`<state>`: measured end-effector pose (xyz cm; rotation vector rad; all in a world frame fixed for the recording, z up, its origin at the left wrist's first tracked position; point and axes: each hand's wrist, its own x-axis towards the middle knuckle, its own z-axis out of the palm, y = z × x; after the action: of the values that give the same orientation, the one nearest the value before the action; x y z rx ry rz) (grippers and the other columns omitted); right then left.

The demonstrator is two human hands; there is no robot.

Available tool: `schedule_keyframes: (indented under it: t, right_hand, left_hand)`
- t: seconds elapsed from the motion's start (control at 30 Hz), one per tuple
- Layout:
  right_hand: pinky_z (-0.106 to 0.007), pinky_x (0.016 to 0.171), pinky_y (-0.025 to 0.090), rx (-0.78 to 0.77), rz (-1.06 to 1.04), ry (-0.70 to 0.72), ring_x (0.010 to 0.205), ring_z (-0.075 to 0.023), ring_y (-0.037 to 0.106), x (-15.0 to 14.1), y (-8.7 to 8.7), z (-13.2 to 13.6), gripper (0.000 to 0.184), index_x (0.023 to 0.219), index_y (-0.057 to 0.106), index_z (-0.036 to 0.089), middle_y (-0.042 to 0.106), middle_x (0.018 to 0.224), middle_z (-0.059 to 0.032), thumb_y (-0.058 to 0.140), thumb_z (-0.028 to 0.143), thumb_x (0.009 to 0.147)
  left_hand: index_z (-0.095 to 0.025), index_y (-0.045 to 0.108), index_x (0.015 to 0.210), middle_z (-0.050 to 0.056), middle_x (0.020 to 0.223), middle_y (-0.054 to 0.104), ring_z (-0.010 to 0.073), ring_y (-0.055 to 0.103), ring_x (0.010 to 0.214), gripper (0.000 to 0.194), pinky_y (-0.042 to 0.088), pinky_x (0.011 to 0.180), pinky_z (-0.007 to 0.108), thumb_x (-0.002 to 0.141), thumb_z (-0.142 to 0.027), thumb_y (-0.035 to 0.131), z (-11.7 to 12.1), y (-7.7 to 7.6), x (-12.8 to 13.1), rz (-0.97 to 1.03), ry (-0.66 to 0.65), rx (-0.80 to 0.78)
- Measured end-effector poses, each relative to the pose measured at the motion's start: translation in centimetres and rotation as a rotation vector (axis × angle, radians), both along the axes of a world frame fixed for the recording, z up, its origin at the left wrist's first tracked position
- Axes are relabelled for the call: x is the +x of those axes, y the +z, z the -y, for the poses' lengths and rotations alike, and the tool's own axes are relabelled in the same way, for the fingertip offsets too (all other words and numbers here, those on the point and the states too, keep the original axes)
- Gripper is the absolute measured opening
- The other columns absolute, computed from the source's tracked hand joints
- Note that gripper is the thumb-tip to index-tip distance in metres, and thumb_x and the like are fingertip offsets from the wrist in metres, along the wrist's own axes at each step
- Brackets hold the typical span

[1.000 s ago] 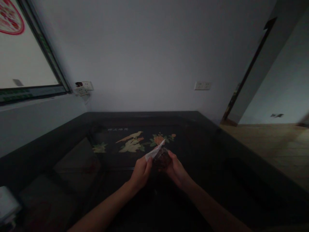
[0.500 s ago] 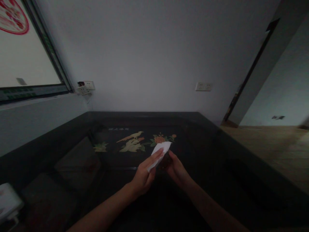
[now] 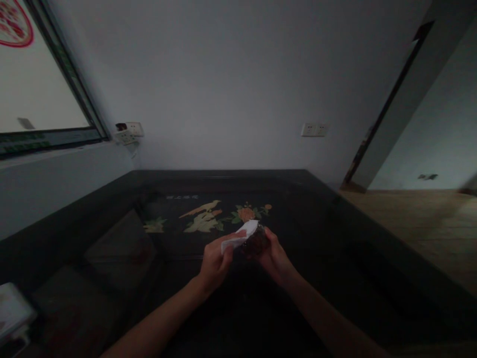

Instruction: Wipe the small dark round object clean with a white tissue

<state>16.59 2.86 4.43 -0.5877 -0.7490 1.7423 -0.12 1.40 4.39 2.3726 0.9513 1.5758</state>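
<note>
Between my hands, over the dark glossy table (image 3: 298, 209), is a dark brown, shiny object (image 3: 256, 242), round in outline; the dim light hides its exact kind. My right hand (image 3: 274, 253) grips it from the right side. A folded white tissue (image 3: 238, 238) is held in my left hand (image 3: 216, 258), with the thumb below and the fingers behind it. The tissue lies against the upper left of the dark object.
The tabletop has a bird-and-flower picture (image 3: 203, 216). A white object (image 3: 15, 311) stands at the left edge. A dark long shape (image 3: 387, 278) lies to the right. Behind the table, a wall carries a socket (image 3: 313, 130); a window (image 3: 40, 74) is at upper left.
The tissue has shifted down and left with my left hand, and it is more bent. More of the dark object now shows in my right hand. The view has tilted slightly.
</note>
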Motion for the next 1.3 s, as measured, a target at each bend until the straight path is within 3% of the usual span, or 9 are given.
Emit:
schedule_keyframes:
  t: [0.13, 0.2, 0.4, 0.6, 0.77, 0.9, 1.07, 1.3]
  right_hand:
    - [-0.027, 0.055, 0.045, -0.026, -0.033, -0.029, 0.07, -0.0188, 0.061, -0.1, 0.3, 0.2, 0.035, 0.089, 0.065, 0.02, 0.07, 0.08, -0.0029, 0.066, 0.049, 0.07]
    - [-0.028, 0.056, 0.045, -0.013, -0.038, -0.014, 0.073, -0.0196, 0.062, -0.2, 0.4, 0.3, 0.035, 0.09, 0.065, 0.02, 0.07, 0.081, -0.0033, 0.065, 0.05, 0.071]
    - [-0.029, 0.059, 0.047, 0.011, 0.024, 0.012, 0.074, -0.0198, 0.062, -0.5, 0.1, 0.5, 0.031, 0.09, 0.065, 0.019, 0.07, 0.08, -0.004, 0.064, 0.046, 0.075]
    - [-0.029, 0.059, 0.048, 0.022, 0.017, 0.048, 0.068, -0.0177, 0.061, -0.5, -0.5, 0.3, 0.032, 0.091, 0.065, 0.018, 0.07, 0.078, -0.0035, 0.062, 0.047, 0.077]
    - [-0.031, 0.062, 0.049, -0.008, -0.029, 0.028, 0.074, -0.0199, 0.062, -0.6, -0.4, 0.3, 0.031, 0.089, 0.065, 0.019, 0.07, 0.078, -0.0032, 0.064, 0.047, 0.075]
    - [-0.032, 0.064, 0.05, 0.007, -0.018, 0.05, 0.08, -0.0215, 0.063, -0.7, 0.2, 0.6, 0.033, 0.091, 0.065, 0.019, 0.07, 0.084, -0.0047, 0.064, 0.047, 0.074]
    - [-0.032, 0.064, 0.049, 0.036, -0.005, 0.042, 0.079, -0.0211, 0.063, -0.8, 0.0, 0.6, 0.029, 0.091, 0.065, 0.02, 0.071, 0.082, -0.004, 0.063, 0.045, 0.076]
    - [-0.03, 0.058, 0.046, 0.012, 0.013, 0.047, 0.074, -0.0204, 0.063, -0.4, -0.3, 0.2, 0.036, 0.095, 0.065, 0.018, 0.071, 0.085, -0.0055, 0.06, 0.049, 0.077]
  left_hand:
    - [-0.018, 0.052, 0.127, 0.01, 0.127, 0.058, 0.0199, 0.053, 0.118, 0.041, 0.045, 0.098, 0.035, 0.093, -0.021, 0.031, 0.4, -0.2, 0.4, -0.021, -0.141, 0.082]
    - [-0.018, 0.046, 0.133, 0.01, 0.132, 0.053, 0.0206, 0.049, 0.122, 0.043, 0.043, 0.101, 0.036, 0.093, -0.023, 0.031, 0.4, -0.4, 0.7, -0.038, -0.169, 0.04]
    - [-0.016, 0.05, 0.13, 0.01, 0.122, 0.062, 0.0207, 0.054, 0.117, 0.043, 0.042, 0.101, 0.037, 0.094, -0.028, 0.031, -0.2, -0.5, 0.8, -0.02, -0.017, -0.216]
    - [-0.017, 0.062, 0.117, 0.008, 0.116, 0.065, 0.0195, 0.061, 0.107, 0.039, 0.047, 0.095, 0.034, 0.094, -0.027, 0.032, -0.4, 0.2, 0.3, -0.03, 0.055, -0.156]
    - [-0.017, 0.056, 0.124, 0.009, 0.124, 0.06, 0.0194, 0.058, 0.112, 0.04, 0.046, 0.097, 0.033, 0.094, -0.023, 0.031, 0.4, 0.0, 0.3, 0.025, -0.088, -0.026]
    - [-0.018, 0.046, 0.133, 0.009, 0.132, 0.053, 0.0214, 0.05, 0.122, 0.044, 0.041, 0.103, 0.036, 0.094, -0.028, 0.028, 0.8, -0.2, 0.6, 0.025, -0.174, -0.062]
    - [-0.018, 0.049, 0.132, 0.007, 0.124, 0.061, 0.0222, 0.055, 0.116, 0.043, 0.043, 0.101, 0.037, 0.094, -0.029, 0.031, 0.2, 0.0, 0.6, 0.013, -0.056, -0.203]
    - [-0.018, 0.062, 0.117, 0.007, 0.111, 0.068, 0.0204, 0.063, 0.103, 0.038, 0.049, 0.092, 0.035, 0.093, -0.027, 0.033, -0.2, -0.1, -0.1, 0.02, 0.036, -0.092]
